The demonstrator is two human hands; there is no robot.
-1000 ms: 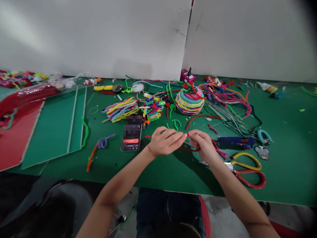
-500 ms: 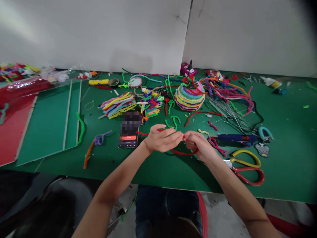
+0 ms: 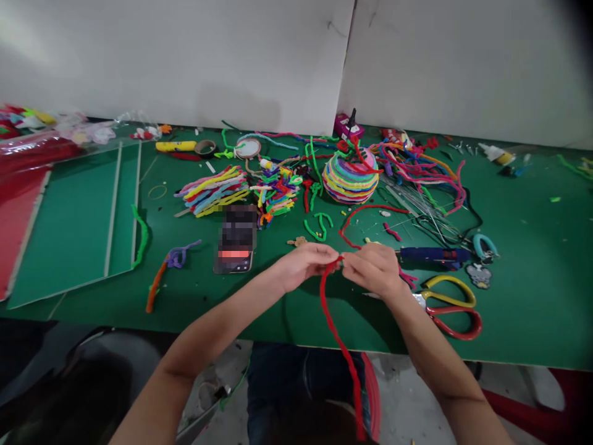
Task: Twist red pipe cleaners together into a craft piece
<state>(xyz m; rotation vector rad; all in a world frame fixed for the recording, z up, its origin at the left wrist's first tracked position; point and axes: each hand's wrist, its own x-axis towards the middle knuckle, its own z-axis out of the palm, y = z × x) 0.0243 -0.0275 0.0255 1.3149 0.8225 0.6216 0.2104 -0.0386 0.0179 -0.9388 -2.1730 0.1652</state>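
Observation:
A long red pipe cleaner (image 3: 336,334) runs between my two hands and hangs down over the table's front edge. My left hand (image 3: 308,266) pinches it with thumb and fingers. Fingertips of my right hand (image 3: 373,269) are closed on the same pipe cleaner, just beside the left ones. Another red strand (image 3: 370,208) curves on the table behind the right hand; whether it joins the held one I cannot tell. Scissors (image 3: 454,303) with yellow and red handles lie right of my right wrist. Behind the hands stands a striped pipe-cleaner ball (image 3: 351,179).
A phone (image 3: 236,238) lies left of my hands, near bundles of cut pipe cleaners (image 3: 215,191). A blue glue gun (image 3: 435,256) and thin wires (image 3: 417,201) are at the right. Green boards (image 3: 78,228) cover the left side. A white panel (image 3: 185,62) stands behind.
The red pipe cleaner, looped under my hands before, now hangs down toward my lap. My right hand has turned palm down and the left has rotated. The view has shifted slightly.

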